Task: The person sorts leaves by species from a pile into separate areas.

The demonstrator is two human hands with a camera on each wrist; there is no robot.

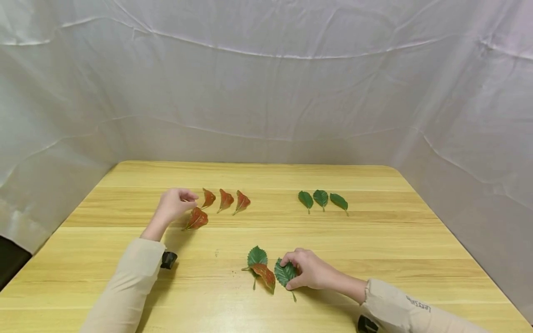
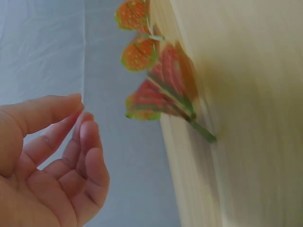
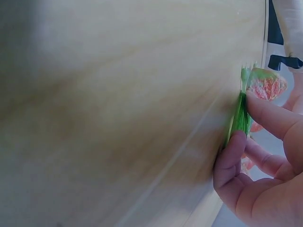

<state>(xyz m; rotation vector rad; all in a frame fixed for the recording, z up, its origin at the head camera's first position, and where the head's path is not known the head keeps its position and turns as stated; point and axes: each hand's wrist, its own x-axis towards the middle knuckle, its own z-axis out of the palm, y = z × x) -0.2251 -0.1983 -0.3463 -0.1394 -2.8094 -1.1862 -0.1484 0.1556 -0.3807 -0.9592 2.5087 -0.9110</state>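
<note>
My left hand (image 1: 176, 202) hovers over the table's left part, fingers loosely bent and thumb near the fingertips, holding nothing. Just below it, apart from the fingers, is a red leaf (image 1: 196, 218) with a green stem, seen larger as a red leaf (image 2: 165, 87) in the left wrist view. Beyond stand several red leaves in a row, such as the middle one (image 1: 226, 200). My right hand (image 1: 312, 272) pinches a green leaf (image 1: 284, 273) by its edges at the table's front. Beside it a red leaf (image 1: 264, 276) overlaps another green leaf (image 1: 257, 255).
At the back right, three green leaves lie side by side, the middle one (image 1: 320, 198) upright between its neighbours. The wooden table (image 1: 374, 240) is ringed by a pale cloth (image 1: 266, 101) at the back and sides.
</note>
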